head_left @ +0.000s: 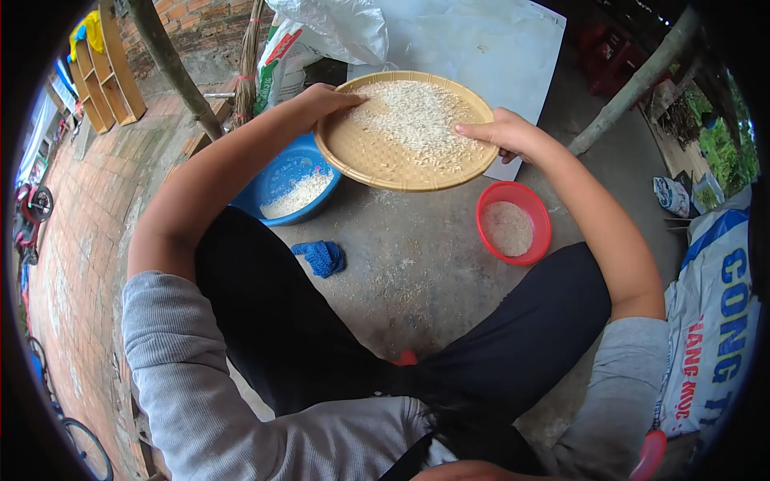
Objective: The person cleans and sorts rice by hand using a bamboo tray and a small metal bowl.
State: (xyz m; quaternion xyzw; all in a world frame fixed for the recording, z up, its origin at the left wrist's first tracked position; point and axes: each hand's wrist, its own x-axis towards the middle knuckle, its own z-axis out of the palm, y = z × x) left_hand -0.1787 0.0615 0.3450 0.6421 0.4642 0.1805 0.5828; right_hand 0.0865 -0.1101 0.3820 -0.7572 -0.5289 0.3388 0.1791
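Tray: round woven bamboo tray (365,156), held up above the floor between both hands, a little tilted, in the upper middle of the view.
Grains: white rice grains (417,116), spread over the far and right part of the tray, with the near left part bare.
Left hand: left hand (325,100), closed on the far left rim of the tray, with the thumb on top at the edge of the grains and the fingers below out of sight.
Right hand: right hand (507,136), closed on the right rim of the tray, with one finger stretched flat over the rim onto the grains and the others curled below.
Basin: round blue plastic basin (273,172), on the floor below the left edge of the tray, partly hidden by the left forearm, with a heap of rice inside.
Bowl: small round red plastic bowl (486,210), on the floor just below the right hand, apart from the tray, with a thin layer of rice inside.
Cloth: crumpled blue knitted cloth (321,258), on the floor near the basin, beside the left leg.
Floor: grey concrete floor (417,272), with loose grains scattered between the legs.
Sack: white woven sack with blue and red letters (714,321), at the far right, beside the right arm.
Behind the tray: white plastic bag (337,28) and white flat sheet (481,48).
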